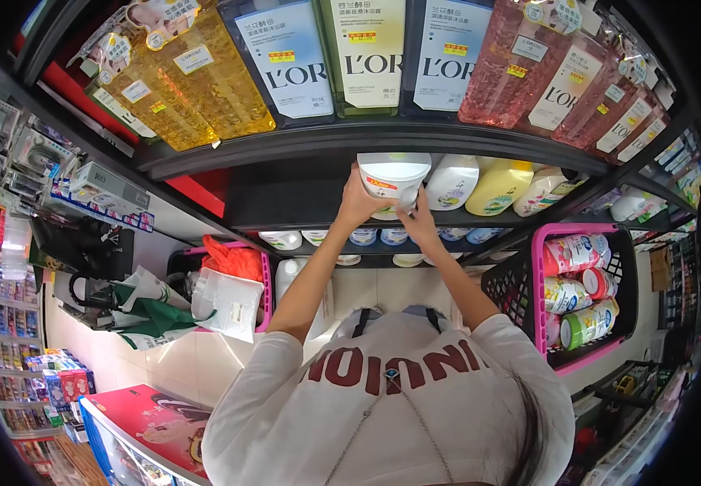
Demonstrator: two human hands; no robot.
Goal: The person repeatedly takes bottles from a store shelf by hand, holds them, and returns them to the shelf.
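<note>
Both of my hands are at the middle shelf, wrapped round a large white plastic bottle point(396, 172) with a small red-and-white label. My left hand point(357, 201) grips its left side, fingers partly hidden behind it. On the lower right side, my right hand point(420, 220) presses its fingers against the bottle. Just to the right stand another white bottle point(453, 183), a yellow bottle point(499, 186) and a white bottle with a floral label point(541, 192).
Large pump-style bottles of body wash point(285, 61) line the shelf above. Smaller bottles point(364, 236) stand on the shelf below. A black-and-pink basket point(540, 300) with several bottles is at right. Another basket point(267, 292) holding a red bag point(237, 261) sits at left.
</note>
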